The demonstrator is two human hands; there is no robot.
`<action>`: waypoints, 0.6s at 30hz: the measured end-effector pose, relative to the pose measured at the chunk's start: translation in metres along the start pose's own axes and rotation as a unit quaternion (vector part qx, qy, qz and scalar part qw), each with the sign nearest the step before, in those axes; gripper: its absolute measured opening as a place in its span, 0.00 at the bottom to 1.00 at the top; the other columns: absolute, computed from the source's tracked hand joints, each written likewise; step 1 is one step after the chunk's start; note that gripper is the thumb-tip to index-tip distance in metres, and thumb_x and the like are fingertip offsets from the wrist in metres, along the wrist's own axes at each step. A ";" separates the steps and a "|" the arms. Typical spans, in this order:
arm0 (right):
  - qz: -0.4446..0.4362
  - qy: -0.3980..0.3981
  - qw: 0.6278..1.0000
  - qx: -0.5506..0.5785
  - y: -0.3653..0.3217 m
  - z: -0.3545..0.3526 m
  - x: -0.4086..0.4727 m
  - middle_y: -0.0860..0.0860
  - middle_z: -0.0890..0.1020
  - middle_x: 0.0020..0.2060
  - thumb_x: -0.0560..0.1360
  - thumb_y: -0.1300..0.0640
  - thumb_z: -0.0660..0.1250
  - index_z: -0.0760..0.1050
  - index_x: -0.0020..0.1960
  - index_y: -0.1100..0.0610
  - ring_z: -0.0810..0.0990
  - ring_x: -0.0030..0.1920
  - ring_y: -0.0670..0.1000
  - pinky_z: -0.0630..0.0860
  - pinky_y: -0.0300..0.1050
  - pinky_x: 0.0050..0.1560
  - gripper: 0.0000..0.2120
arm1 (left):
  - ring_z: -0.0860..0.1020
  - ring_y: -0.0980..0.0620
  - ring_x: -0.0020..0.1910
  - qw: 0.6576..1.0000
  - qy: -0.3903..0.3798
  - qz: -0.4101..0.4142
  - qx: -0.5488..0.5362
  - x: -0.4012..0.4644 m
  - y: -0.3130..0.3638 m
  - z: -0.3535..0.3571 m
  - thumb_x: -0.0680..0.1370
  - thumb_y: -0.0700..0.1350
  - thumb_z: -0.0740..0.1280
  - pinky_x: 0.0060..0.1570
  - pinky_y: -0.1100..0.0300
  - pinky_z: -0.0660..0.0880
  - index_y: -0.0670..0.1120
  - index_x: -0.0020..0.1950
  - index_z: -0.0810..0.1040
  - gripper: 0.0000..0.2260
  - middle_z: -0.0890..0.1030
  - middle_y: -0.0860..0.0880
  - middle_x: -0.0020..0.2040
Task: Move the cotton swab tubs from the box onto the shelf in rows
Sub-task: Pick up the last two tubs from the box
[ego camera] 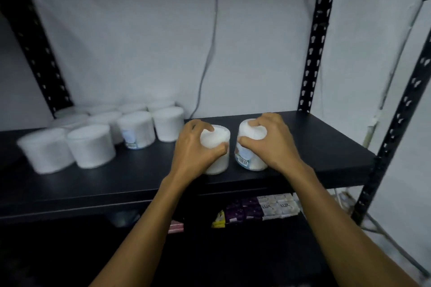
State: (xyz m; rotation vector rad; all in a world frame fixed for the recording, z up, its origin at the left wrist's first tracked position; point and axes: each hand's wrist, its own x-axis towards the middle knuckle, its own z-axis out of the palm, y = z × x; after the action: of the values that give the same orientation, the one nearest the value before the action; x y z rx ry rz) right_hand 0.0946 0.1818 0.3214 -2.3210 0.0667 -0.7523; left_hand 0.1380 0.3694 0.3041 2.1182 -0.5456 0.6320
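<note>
White tub [215,150] gripped by left hand [194,149] | labelled tub [248,156] by right hand [268,142] | rear tubs [130,108] blurred

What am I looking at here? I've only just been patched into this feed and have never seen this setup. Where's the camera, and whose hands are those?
There is no machine: a person wears one wide-angle camera on the head, looking forward and down, so the arms reach in from the bottom. The left hand grips one white cotton swab tub, and the right hand grips another tub with a barcode label. Both tubs stand upright near the front of a black shelf. Further left, more tubs already stand in rows. A lower shelf holds soap packets. No box is in view.
</note>
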 end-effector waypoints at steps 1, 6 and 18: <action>-0.007 -0.011 1.000 0.007 -0.006 0.010 0.005 0.47 0.70 0.63 0.61 0.40 0.71 0.76 0.55 0.48 0.71 0.61 0.52 0.71 0.56 0.61 0.25 | 0.72 0.57 0.54 1.000 0.004 -0.006 0.007 0.002 -0.009 -0.008 0.65 0.56 0.73 0.48 0.63 0.66 0.53 0.51 0.75 0.18 0.73 0.56 0.55; -0.028 -0.049 0.998 0.015 -0.028 0.046 0.024 0.48 0.67 0.67 0.63 0.42 0.73 0.77 0.57 0.49 0.68 0.65 0.53 0.67 0.55 0.65 0.25 | 0.72 0.58 0.53 1.000 0.001 0.007 0.029 0.010 -0.045 -0.035 0.67 0.59 0.69 0.47 0.69 0.67 0.52 0.50 0.76 0.16 0.76 0.56 0.53; -0.077 -0.104 0.990 0.054 -0.052 0.101 0.048 0.44 0.66 0.67 0.66 0.47 0.75 0.78 0.55 0.47 0.65 0.67 0.47 0.63 0.39 0.58 0.18 | 0.69 0.57 0.65 0.999 0.020 0.038 0.018 0.022 -0.105 -0.076 0.70 0.54 0.66 0.63 0.68 0.63 0.51 0.53 0.82 0.15 0.78 0.51 0.61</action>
State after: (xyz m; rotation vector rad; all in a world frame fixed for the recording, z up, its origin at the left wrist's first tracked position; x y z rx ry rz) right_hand 0.1806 0.2702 0.3172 -2.3056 -0.2422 -0.5676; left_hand 0.1971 0.4867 0.2942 2.1218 -0.5984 0.7302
